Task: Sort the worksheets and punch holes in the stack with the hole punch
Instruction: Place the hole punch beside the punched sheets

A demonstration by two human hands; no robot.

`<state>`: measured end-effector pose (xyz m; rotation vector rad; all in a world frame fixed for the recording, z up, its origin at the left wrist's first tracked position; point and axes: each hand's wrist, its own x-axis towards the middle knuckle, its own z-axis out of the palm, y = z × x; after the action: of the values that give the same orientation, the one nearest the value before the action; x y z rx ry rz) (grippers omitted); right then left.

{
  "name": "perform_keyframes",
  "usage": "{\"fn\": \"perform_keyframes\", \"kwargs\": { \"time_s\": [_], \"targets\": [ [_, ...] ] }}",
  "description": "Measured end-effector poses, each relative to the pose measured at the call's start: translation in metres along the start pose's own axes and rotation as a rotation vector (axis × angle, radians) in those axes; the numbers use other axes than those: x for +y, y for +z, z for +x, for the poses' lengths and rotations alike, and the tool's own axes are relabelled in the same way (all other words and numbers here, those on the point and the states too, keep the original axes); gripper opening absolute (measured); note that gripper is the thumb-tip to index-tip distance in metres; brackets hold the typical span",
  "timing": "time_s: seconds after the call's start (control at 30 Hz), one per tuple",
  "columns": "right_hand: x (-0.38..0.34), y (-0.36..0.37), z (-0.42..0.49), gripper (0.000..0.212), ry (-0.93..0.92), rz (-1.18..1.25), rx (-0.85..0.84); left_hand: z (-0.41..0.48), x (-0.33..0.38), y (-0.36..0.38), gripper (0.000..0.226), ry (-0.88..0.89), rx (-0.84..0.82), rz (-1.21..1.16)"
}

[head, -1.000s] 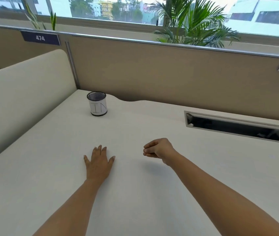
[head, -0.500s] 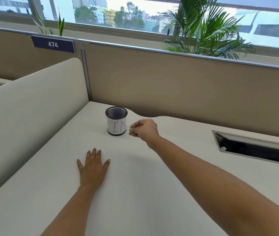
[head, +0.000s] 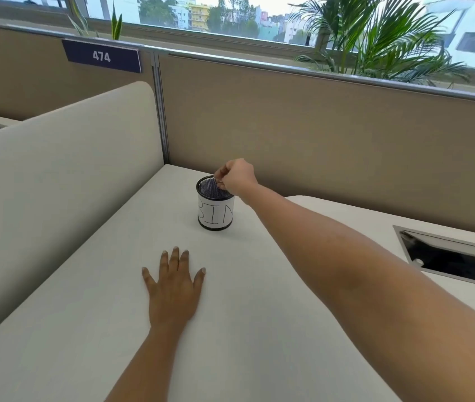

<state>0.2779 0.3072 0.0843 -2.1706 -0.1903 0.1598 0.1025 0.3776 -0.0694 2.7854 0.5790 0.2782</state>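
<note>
Mesh cup [head: 216, 210], lettered BIN, upright on desk [head: 85, 329]; right part of rim hidden behind right hand [head: 237, 177]. Cable hatch [head: 448, 256], well right of cup, cut off at frame edge. Right hand: over cup mouth, fingers curled, fingertips [head: 221, 184] pinched together just above rim; anything pinched too small to tell. Left hand [head: 174, 288]: nearer than cup, palm flat on desk, fingers straight and spread, holding nothing.
</note>
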Motion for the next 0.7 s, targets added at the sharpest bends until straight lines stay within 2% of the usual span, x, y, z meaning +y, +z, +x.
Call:
{"fn": "perform_keyframes", "kwargs": {
  "time_s": [0.1,0.27,0.47,0.5,0.57,0.67,0.7],
  "targets": [
    [-0.001,0.006,0.004,0.032,0.03,-0.024,-0.034,0.001,-0.002,0.002,0.115,0.001,0.007,0.003],
    [-0.001,0.005,0.005,0.032,0.062,-0.053,-0.033,0.001,0.0,0.002,0.095,0.001,-0.01,0.014],
    [0.001,0.0,0.011,0.016,0.053,-0.034,0.058,0.001,-0.001,0.003,0.099,-0.001,0.008,0.032],
    [0.001,0.0,0.009,0.016,0.041,-0.049,0.072,0.002,-0.001,0.004,0.097,-0.001,0.007,0.031],
    [0.001,-0.001,0.003,0.03,0.008,-0.053,0.111,0.002,-0.001,0.003,0.092,-0.004,0.009,0.029],
    [0.0,0.001,-0.004,0.014,-0.037,-0.116,0.098,0.001,0.0,0.003,0.092,-0.008,0.013,0.038],
    [0.0,0.002,-0.004,0.021,-0.041,-0.116,0.078,0.001,0.0,0.002,0.092,-0.009,0.016,0.037]
  ]
}}
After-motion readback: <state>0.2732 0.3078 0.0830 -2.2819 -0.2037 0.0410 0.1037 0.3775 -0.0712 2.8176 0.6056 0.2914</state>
